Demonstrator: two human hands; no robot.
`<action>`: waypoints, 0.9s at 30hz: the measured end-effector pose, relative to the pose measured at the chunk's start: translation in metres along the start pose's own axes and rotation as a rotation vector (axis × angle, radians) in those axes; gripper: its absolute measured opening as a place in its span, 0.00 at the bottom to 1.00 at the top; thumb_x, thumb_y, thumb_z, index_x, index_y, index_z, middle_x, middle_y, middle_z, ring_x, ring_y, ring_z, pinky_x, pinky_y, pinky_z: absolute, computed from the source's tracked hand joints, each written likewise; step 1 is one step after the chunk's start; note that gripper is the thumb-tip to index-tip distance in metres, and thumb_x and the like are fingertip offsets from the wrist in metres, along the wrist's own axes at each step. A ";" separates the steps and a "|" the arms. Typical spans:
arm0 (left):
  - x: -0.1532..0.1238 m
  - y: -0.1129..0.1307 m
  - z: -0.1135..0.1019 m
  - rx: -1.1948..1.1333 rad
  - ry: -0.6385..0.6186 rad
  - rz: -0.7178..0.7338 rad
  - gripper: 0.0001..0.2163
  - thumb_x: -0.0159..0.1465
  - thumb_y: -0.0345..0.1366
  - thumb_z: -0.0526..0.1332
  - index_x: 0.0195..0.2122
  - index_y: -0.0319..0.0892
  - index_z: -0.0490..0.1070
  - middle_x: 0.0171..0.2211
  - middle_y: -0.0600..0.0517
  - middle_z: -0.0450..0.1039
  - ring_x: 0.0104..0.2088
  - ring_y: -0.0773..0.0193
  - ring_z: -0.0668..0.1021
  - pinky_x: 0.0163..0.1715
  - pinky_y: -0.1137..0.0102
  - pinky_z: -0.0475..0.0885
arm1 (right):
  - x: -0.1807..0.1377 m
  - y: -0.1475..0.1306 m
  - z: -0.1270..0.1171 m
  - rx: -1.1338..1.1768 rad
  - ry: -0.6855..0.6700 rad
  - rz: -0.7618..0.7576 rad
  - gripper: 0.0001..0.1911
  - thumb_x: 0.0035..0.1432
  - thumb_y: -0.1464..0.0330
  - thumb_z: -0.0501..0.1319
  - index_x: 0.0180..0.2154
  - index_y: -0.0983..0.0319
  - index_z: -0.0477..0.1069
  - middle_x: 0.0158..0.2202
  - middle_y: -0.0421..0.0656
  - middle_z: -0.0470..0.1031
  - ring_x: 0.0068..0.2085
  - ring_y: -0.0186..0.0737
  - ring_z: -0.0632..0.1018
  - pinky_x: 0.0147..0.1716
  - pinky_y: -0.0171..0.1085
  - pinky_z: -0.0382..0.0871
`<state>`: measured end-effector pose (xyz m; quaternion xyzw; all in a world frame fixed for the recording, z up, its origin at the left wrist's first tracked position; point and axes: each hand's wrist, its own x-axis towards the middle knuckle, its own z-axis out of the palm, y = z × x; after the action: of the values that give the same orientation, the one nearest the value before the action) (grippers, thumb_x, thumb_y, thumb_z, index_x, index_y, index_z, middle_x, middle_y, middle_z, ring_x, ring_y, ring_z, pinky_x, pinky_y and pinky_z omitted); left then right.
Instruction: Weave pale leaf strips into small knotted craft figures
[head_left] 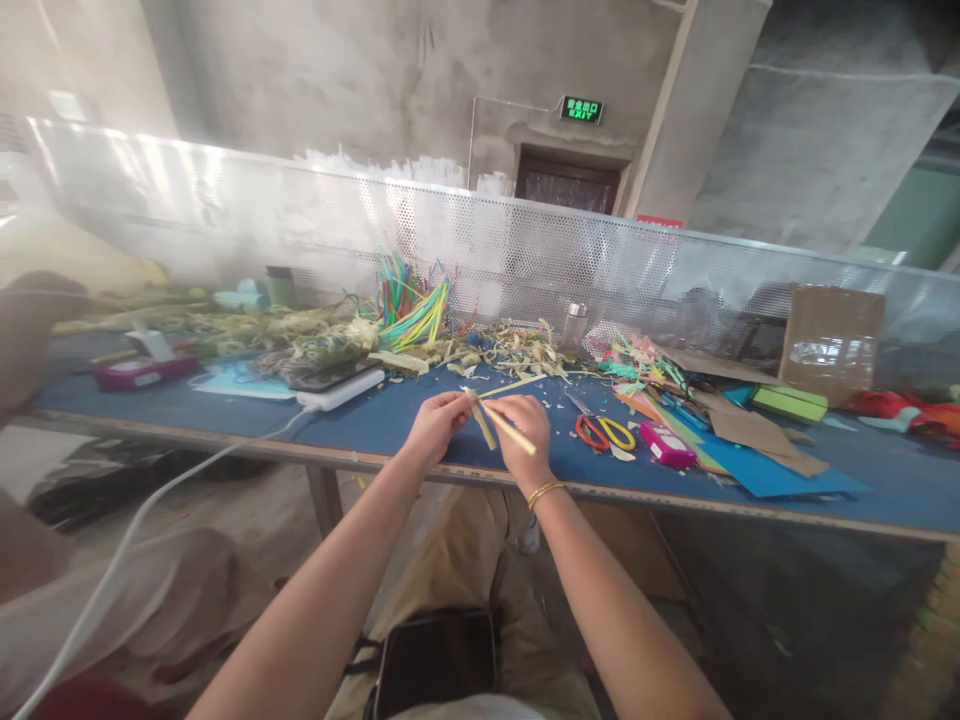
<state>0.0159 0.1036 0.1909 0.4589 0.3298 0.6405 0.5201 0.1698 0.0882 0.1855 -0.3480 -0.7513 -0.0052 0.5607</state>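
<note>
Both hands meet over the front edge of the blue table (360,430). My left hand (441,420) pinches the upper end of some pale yellow strips (485,428) that look like straw or folded paper. Closed around the same piece, my right hand (525,425) has one strip running across its fingers and sticking out toward the wrist. Another thin pale strip (517,384) extends behind the fingers to the right. Right of my right hand lie scissors (606,432) with one red and one yellow handle loop, beside a magenta box (666,445).
Tangled dried strips (517,350) and a bundle of colored stems (412,305) line the back. A white power strip (341,390) trails a cable off the left front. Blue sheets (780,465) and cardboard (836,340) lie right. Another person's arm (34,330) is at far left.
</note>
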 end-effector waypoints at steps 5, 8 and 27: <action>0.000 -0.002 0.000 0.065 -0.031 0.026 0.14 0.44 0.43 0.73 0.22 0.37 0.75 0.20 0.54 0.66 0.21 0.73 0.64 0.22 0.74 0.58 | -0.003 -0.010 -0.010 -0.321 -0.061 -0.213 0.10 0.64 0.64 0.57 0.43 0.49 0.76 0.51 0.40 0.76 0.55 0.47 0.69 0.56 0.50 0.51; 0.001 -0.005 -0.002 0.118 -0.064 0.063 0.14 0.44 0.45 0.72 0.23 0.38 0.76 0.20 0.53 0.67 0.22 0.71 0.65 0.23 0.72 0.58 | -0.002 -0.010 -0.010 -0.324 -0.069 -0.227 0.11 0.66 0.66 0.55 0.44 0.49 0.74 0.51 0.39 0.76 0.56 0.45 0.70 0.59 0.52 0.43; -0.007 -0.001 0.002 0.305 -0.179 0.189 0.11 0.51 0.43 0.68 0.28 0.39 0.78 0.24 0.54 0.69 0.27 0.67 0.65 0.29 0.71 0.59 | 0.008 0.008 0.012 0.520 0.068 0.503 0.09 0.50 0.62 0.64 0.28 0.59 0.69 0.26 0.39 0.75 0.28 0.37 0.74 0.33 0.36 0.68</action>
<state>0.0181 0.0972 0.1890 0.6163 0.3311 0.5857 0.4093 0.1624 0.1033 0.1846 -0.3675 -0.5992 0.3126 0.6388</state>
